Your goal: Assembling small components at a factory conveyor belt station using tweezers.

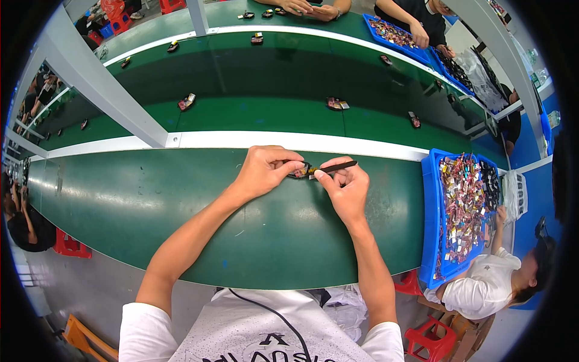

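Over the far part of the green worktop (241, 241), my left hand (264, 170) pinches a small black housing (300, 171) with pinkish and yellow parts inside. My right hand (348, 188) is closed on a slim black stick-like tool (336, 167), whose exact kind I cannot make out. The tool's inner end points left at the housing, and its other end sticks out past the right fingers. Both hands are close together, and the fingers partly hide the housing.
Right of me stands a blue tray (429, 229) full of small wired parts. Behind a white rail (289, 140), a green conveyor belt (253, 120) carries several similar housings. A slanted grey post (108, 84) rises at left. Co-workers sit across the belt and at both sides.
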A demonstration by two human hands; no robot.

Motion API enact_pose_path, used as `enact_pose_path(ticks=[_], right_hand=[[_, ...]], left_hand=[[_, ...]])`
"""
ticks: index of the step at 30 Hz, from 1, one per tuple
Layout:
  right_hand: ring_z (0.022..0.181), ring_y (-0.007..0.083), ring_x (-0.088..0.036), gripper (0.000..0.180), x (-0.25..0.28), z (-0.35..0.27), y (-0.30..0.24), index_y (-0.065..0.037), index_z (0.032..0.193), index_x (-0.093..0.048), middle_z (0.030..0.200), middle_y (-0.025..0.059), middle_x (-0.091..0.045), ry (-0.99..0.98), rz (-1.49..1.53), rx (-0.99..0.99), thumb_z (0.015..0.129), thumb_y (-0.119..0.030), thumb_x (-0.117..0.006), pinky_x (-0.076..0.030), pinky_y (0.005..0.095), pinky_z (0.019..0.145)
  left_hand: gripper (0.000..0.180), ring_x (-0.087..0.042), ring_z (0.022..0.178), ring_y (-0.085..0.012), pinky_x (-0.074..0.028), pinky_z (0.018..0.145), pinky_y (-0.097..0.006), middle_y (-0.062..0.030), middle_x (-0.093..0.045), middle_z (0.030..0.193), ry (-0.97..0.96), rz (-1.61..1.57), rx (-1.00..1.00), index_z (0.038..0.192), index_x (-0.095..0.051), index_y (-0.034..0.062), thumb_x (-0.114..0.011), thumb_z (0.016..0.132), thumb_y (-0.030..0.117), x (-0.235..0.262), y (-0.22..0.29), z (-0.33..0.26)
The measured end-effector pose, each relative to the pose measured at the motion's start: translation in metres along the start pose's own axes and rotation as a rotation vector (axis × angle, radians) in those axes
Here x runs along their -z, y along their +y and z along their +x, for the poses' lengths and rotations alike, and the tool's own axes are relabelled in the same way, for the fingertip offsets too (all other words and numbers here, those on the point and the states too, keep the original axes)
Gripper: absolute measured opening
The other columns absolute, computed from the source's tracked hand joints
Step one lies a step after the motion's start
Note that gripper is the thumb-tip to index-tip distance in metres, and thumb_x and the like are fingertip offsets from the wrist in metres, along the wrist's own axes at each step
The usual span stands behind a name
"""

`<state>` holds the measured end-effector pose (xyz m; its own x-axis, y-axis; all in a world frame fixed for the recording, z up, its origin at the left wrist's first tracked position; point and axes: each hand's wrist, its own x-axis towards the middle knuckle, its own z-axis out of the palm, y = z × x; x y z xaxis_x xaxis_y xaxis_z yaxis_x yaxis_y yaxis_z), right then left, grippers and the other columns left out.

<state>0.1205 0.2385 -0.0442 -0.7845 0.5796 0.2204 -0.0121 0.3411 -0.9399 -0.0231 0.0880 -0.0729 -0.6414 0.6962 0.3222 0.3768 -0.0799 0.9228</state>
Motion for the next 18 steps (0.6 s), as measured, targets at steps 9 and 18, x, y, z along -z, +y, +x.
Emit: enact_pose_path(ticks=[9,18], right_hand=[[0.061,-0.001,-0.052,0.016,0.005,0.002,-0.006,0.002,0.1,-0.066,0.082,0.005,-0.072,-0.035,0.299,-0.142,0.087,0.006,-0.074,-0.034,0.0173,0.051],[0.055,-0.0018,-0.045,0.014,0.003,-0.004,-0.009,0.002,0.097,-0.067,0.073,-0.002,-0.063,0.0,0.243,-0.011,0.086,0.005,-0.076,-0.032,0.0176,0.049]], left_hand=[[0.024,-0.067,0.058,-0.0117,-0.045,0.046,-0.023,-0.0102,-0.074,0.089,-0.125,-0.291,0.274,0.113,-0.071,-0.0054,-0.068,0.099,0.014,0.003,0.009,0.0],[0.03,-0.075,0.074,-0.0216,-0.057,0.053,-0.027,-0.0159,-0.073,0.099,-0.19,-0.509,0.343,0.122,-0.066,-0.0073,-0.063,0.102,0.015,0.003,0.014,0.003]])
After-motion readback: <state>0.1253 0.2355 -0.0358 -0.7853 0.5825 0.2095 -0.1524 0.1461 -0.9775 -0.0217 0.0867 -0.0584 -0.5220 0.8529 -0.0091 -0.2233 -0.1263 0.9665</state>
